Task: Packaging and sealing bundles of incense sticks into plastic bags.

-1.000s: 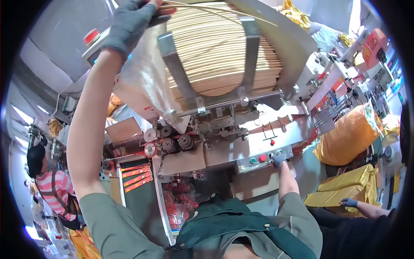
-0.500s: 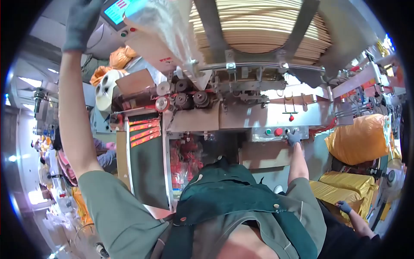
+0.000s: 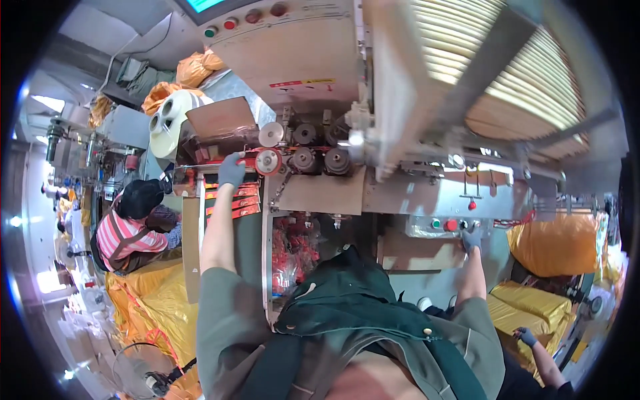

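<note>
- The left hand (image 3: 231,171), in a grey-blue glove, is raised at about 10 o'clock from the picture's middle, with the bare forearm running down to a grey-green sleeve.
- Its fingers are curled onto the red strip of film (image 3: 248,159) at the left end of the packaging machine (image 3: 320,190); whether the film is pinched or only pressed cannot be told.
- Just at 3 o'clock of that hand a silver roller with a red centre (image 3: 268,161) is seen, and beyond it a row of dark rollers (image 3: 313,148).
- At 11 o'clock of the hand a white roll of film (image 3: 170,121) is mounted beside a brown cardboard panel (image 3: 218,117).
- The right hand (image 3: 472,238), also gloved, is laid at 3 o'clock from the middle, with its fingertips on the edge of the control panel just below a red button (image 3: 451,225) and a green button (image 3: 436,223); nothing is held in it, and the fingers are bent loosely.
- A hopper of pale thin sticks (image 3: 513,73), held by grey bars, is seen at 1 o'clock.
- Red packets (image 3: 293,247) are gathered behind a clear window at the middle, below the rollers.
- A person in a striped shirt and dark cap (image 3: 130,227) is seated at 9 o'clock, and another person's gloved hand (image 3: 525,335) is seen at 4 o'clock near yellow sacks (image 3: 527,303).
- An orange bag (image 3: 557,243) is placed at 3 o'clock, well beyond the right hand.
</note>
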Available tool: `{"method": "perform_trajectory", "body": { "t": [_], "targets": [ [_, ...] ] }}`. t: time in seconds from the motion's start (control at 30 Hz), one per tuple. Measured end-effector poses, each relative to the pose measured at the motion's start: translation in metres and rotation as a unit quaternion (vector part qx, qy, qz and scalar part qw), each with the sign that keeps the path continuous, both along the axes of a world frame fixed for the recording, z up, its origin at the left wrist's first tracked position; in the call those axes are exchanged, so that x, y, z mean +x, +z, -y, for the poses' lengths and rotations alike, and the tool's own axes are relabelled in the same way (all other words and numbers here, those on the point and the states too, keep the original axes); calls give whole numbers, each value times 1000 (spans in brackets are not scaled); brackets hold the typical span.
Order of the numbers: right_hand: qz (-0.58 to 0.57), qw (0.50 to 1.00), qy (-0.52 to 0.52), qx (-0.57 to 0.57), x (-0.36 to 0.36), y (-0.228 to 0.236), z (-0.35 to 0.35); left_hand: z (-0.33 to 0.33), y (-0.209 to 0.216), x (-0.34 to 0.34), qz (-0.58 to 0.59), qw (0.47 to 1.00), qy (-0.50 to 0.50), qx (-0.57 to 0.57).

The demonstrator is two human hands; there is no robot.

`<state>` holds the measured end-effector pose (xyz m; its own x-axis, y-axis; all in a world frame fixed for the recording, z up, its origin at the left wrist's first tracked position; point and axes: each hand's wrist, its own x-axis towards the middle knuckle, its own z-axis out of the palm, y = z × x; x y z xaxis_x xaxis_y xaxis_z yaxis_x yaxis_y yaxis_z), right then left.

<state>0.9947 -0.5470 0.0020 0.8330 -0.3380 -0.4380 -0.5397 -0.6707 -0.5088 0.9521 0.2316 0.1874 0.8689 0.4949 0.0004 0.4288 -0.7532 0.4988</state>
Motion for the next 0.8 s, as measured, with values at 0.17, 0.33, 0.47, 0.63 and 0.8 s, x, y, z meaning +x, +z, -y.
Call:
{"method": "perform_trajectory", "body": {
  "t": [0.17,0.33,0.47,0.63,0.8],
  "targets": [
    [43,997,19,-64,-10,9,4,-2,-30,28,-7,993,-45,105],
    [-166,977,-108,80,9,35,-30,-15,-41,45,-145,980,-36,134],
    [-207,966,-139,70,13,52,-34,-17,-53,52,-124,982,-34,136],
    [-223,964,-133,65,17,56,-39,-51,-78,37,-115,948,-38,294],
    [-186,977,-97,43,8,22,-10,-55,-48,17,-174,929,27,325]
  ]
}}
